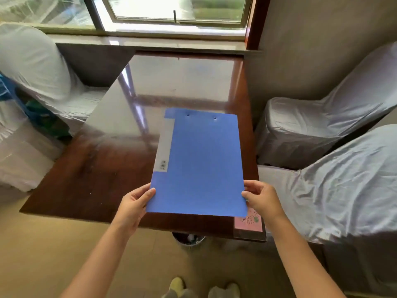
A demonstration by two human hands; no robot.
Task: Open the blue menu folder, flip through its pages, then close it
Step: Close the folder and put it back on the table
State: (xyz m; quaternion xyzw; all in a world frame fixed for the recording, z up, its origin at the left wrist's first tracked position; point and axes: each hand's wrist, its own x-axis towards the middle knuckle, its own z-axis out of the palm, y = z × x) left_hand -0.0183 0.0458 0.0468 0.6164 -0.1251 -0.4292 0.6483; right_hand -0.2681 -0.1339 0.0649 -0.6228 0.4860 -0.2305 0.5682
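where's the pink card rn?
Head view: the pink card lies at the table's near right corner, partly under the closed blue folder, just below the right hand.

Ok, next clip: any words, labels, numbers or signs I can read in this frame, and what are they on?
None can be read.
Barcode sticker on the grey spine strip of the closed blue plastic menu folder: digits too small to read.
Pink printed card on the dark wooden table's near right corner: print blurred, partly hidden by the folder.
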